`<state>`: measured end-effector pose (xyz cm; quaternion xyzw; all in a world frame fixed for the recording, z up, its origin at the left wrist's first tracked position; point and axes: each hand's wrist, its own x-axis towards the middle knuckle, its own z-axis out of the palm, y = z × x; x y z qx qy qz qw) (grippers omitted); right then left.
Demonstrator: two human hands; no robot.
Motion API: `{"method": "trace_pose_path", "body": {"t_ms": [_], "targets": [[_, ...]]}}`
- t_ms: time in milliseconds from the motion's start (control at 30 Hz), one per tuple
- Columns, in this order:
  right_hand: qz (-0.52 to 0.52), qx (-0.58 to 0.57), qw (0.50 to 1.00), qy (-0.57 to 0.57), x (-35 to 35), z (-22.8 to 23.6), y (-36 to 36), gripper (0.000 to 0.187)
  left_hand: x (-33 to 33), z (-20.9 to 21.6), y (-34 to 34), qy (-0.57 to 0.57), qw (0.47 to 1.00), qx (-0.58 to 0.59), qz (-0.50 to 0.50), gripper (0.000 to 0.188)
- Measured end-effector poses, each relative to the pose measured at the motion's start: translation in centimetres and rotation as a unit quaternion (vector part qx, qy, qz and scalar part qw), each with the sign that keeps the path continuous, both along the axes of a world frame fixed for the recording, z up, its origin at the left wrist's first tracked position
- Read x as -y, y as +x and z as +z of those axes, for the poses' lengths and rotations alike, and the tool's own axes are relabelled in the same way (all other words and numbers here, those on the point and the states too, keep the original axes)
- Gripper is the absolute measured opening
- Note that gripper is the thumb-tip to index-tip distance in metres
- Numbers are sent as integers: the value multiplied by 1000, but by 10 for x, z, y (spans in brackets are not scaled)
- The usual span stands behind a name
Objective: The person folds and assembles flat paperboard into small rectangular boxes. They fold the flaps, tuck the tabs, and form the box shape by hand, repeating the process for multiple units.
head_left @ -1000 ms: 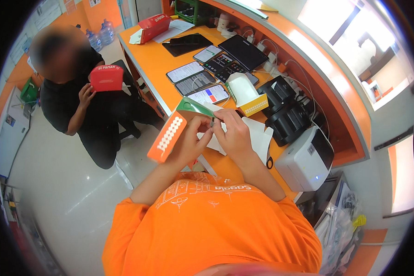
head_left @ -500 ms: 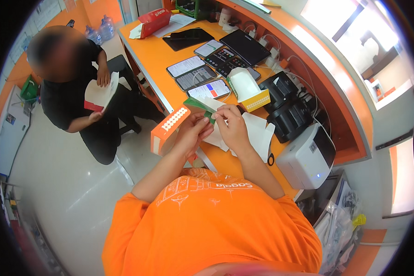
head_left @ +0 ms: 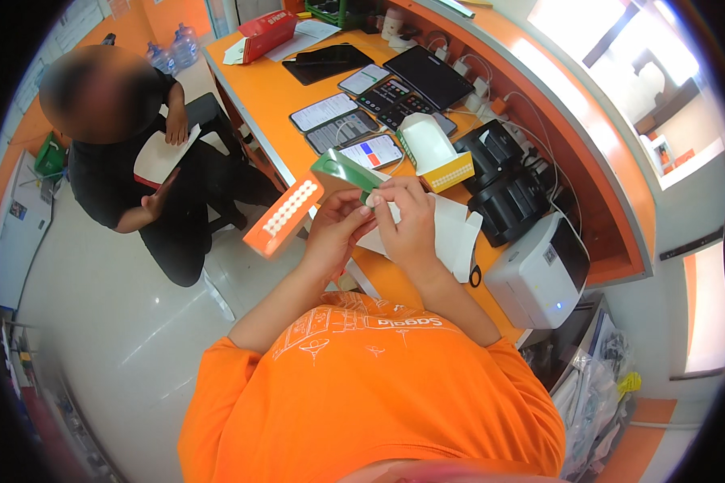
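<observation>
**Orange-and-green paperboard carton [head_left: 290,211] is being held in midair by 2 bare hands**

The carton is hovering over the near left edge of the orange tabletop [head_left: 254,87], its orange side, patterned with white dots, pointing left and its green panel [head_left: 348,171] facing up. The left hand [head_left: 336,225] is gripping the carton below that panel. The right hand [head_left: 408,216] is pinching the carton's green end, its fingertips meeting the left hand's.

Just beneath, white paperboard [head_left: 453,232] is lying on the tabletop, with a black scissors handle [head_left: 475,277] showing at its right edge. A yellow, green and white open carton [head_left: 428,149] is sitting beyond the right hand, next to 2 black machines [head_left: 503,208]. A white printer [head_left: 537,272] is standing nearer the person, its blue light glowing.

Farther back, smartphones [head_left: 324,112] are lying close together beside a black tablet [head_left: 428,79]; a red carton [head_left: 264,36] is resting near the far left corner. Left of the tabletop, a co-worker in black [head_left: 105,181] is holding a white paperboard piece [head_left: 163,155] with a red edge.
</observation>
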<state>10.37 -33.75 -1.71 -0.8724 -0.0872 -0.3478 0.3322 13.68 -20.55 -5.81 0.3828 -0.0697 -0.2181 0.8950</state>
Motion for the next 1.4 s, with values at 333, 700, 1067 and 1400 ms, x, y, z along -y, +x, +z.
{"method": "trace_pose_path", "body": {"t_ms": [333,700,1067,1400], "targets": [[46,-6,999,11,4,12,-2,12,-1,17,-9,28,997,59,38,26],[9,60,998,5,-5,11,-2,16,-1,23,-15,66,994,85,35,28],[44,58,997,33,-7,16,-4,15,0,24,-17,-9,995,79,68,28],[57,36,988,136,-10,10,-7,9,-1,24,-20,13,989,131,63,24]]}}
